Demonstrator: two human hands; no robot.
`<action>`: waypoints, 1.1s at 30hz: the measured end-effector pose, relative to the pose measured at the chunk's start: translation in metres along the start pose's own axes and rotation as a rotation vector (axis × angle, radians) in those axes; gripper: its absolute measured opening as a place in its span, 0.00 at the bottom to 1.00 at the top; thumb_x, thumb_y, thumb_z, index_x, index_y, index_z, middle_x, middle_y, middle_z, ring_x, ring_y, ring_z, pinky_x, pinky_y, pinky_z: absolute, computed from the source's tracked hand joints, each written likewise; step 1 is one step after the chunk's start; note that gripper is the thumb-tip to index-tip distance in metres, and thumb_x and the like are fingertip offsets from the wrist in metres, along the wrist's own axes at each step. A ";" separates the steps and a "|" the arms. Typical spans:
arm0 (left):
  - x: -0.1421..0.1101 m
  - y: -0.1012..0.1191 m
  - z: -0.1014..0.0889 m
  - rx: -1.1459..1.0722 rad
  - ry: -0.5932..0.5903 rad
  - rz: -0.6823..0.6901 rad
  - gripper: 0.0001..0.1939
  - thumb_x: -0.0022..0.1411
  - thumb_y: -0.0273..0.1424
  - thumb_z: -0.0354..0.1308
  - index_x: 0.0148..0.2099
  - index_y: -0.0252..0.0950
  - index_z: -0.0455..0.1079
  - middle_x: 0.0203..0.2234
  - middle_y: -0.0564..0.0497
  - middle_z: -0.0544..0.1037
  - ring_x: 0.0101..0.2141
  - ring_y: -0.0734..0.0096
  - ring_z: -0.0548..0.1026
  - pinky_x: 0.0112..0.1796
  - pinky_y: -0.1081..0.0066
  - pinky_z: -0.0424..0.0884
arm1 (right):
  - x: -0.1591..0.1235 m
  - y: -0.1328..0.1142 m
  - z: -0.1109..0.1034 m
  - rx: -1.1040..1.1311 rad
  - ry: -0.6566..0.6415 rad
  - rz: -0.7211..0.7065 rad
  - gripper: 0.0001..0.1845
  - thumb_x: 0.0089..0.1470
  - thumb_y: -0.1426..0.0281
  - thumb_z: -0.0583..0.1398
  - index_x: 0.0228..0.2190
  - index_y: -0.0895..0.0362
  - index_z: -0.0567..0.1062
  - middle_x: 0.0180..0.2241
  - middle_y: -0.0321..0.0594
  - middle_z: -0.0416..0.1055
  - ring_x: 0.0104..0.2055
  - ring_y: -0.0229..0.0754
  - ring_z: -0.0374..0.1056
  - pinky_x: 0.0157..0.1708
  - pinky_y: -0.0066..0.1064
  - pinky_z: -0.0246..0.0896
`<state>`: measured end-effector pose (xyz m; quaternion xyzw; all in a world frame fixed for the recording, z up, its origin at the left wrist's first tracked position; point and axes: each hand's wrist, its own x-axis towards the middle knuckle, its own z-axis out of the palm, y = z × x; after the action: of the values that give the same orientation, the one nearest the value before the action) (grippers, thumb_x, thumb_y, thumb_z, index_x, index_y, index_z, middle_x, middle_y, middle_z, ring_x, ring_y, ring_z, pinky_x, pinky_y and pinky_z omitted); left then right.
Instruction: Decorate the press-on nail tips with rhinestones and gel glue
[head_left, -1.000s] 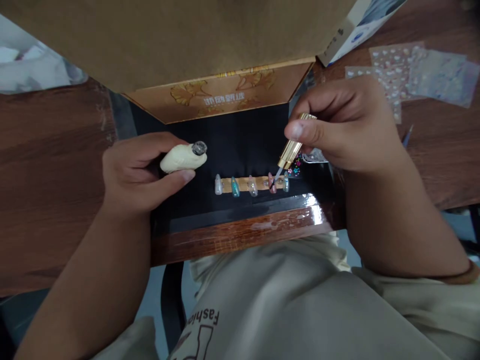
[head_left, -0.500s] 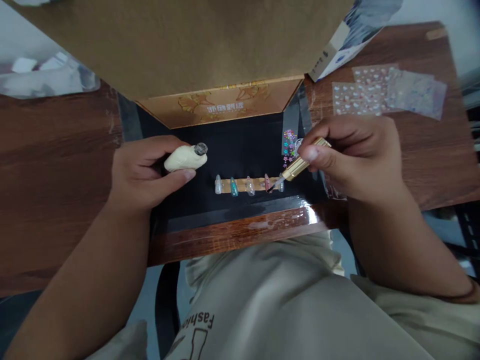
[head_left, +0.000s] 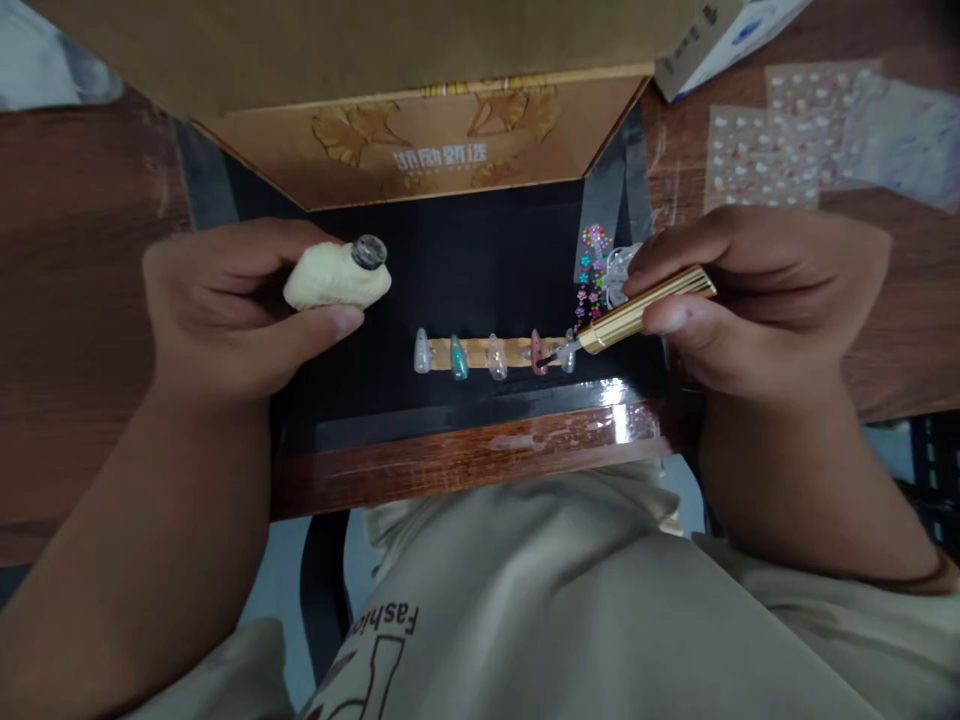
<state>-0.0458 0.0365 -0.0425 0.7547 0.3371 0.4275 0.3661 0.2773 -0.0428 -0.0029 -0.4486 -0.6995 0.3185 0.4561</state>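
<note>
Cardboard box, top centre. Left hand, left of centre, fingers clamped round a cream bottle with dark neck. Right hand, right of centre, thumb and fingers pinched on a gold-capped brush. Wooden strip, centre, bearing five nail tips; brush tip at the pink nail, fourth from left.

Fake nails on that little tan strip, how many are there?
5, in a row along the tan strip. From left: white nail, teal nail, glittery nail, pink nail at the tip of the brush, and pale nail partly behind the brush.
</note>
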 end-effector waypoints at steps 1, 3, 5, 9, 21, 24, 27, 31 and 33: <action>0.001 -0.001 0.000 0.009 -0.007 0.012 0.17 0.49 0.35 0.74 0.43 0.40 0.82 0.31 0.57 0.82 0.27 0.81 0.74 0.26 0.79 0.66 | 0.000 0.001 0.000 -0.007 -0.003 -0.009 0.05 0.56 0.69 0.66 0.29 0.56 0.80 0.25 0.33 0.74 0.26 0.30 0.66 0.24 0.28 0.55; 0.002 -0.003 -0.002 0.031 -0.013 0.031 0.18 0.48 0.37 0.74 0.42 0.39 0.81 0.31 0.56 0.82 0.27 0.80 0.75 0.27 0.77 0.69 | -0.002 0.002 0.000 -0.018 -0.010 -0.039 0.04 0.56 0.70 0.65 0.30 0.56 0.80 0.25 0.34 0.73 0.26 0.31 0.66 0.25 0.28 0.56; 0.002 -0.006 -0.002 0.050 -0.018 0.050 0.21 0.47 0.41 0.74 0.42 0.38 0.81 0.31 0.56 0.81 0.27 0.79 0.75 0.28 0.75 0.72 | -0.003 0.004 0.000 -0.022 -0.015 -0.047 0.03 0.57 0.71 0.64 0.32 0.55 0.81 0.26 0.34 0.73 0.27 0.32 0.66 0.26 0.29 0.57; 0.001 -0.011 -0.003 0.046 0.006 0.061 0.21 0.46 0.41 0.74 0.42 0.38 0.81 0.30 0.55 0.81 0.28 0.78 0.76 0.29 0.74 0.73 | -0.003 0.008 -0.002 -0.058 -0.064 -0.084 0.03 0.56 0.71 0.64 0.33 0.54 0.81 0.27 0.34 0.75 0.28 0.31 0.67 0.27 0.29 0.58; 0.001 -0.015 -0.004 0.038 -0.003 0.081 0.21 0.45 0.41 0.73 0.42 0.37 0.81 0.30 0.54 0.81 0.27 0.78 0.74 0.25 0.75 0.66 | -0.001 0.006 -0.013 -0.097 -0.205 -0.082 0.11 0.58 0.58 0.63 0.35 0.51 0.81 0.30 0.39 0.78 0.31 0.35 0.73 0.32 0.33 0.64; 0.001 -0.012 -0.003 0.030 0.001 0.030 0.19 0.46 0.36 0.74 0.41 0.35 0.81 0.30 0.52 0.82 0.27 0.80 0.74 0.26 0.76 0.65 | -0.003 0.007 -0.015 -0.051 -0.214 -0.031 0.15 0.59 0.54 0.62 0.36 0.51 0.81 0.30 0.43 0.78 0.32 0.39 0.74 0.32 0.37 0.66; 0.001 -0.010 -0.003 0.022 0.000 0.047 0.20 0.45 0.39 0.75 0.42 0.37 0.81 0.31 0.54 0.82 0.27 0.79 0.75 0.27 0.76 0.68 | -0.003 0.006 -0.015 -0.031 -0.201 -0.003 0.14 0.58 0.55 0.62 0.36 0.51 0.80 0.27 0.44 0.76 0.32 0.41 0.73 0.30 0.38 0.66; 0.001 -0.007 -0.003 0.064 -0.003 0.013 0.19 0.47 0.41 0.74 0.40 0.37 0.81 0.30 0.54 0.81 0.27 0.77 0.76 0.30 0.72 0.75 | -0.004 0.003 -0.011 -0.042 -0.134 -0.030 0.05 0.56 0.66 0.62 0.35 0.48 0.79 0.29 0.43 0.76 0.30 0.45 0.72 0.29 0.41 0.65; 0.001 -0.005 -0.002 0.064 -0.003 0.014 0.19 0.47 0.41 0.74 0.40 0.37 0.81 0.29 0.55 0.80 0.27 0.76 0.77 0.31 0.70 0.77 | -0.003 0.003 -0.009 -0.053 -0.128 -0.044 0.09 0.54 0.72 0.62 0.36 0.47 0.79 0.30 0.42 0.76 0.30 0.45 0.72 0.29 0.43 0.64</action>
<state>-0.0483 0.0406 -0.0457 0.7689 0.3449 0.4179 0.3393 0.2876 -0.0439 -0.0033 -0.4238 -0.7451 0.3180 0.4052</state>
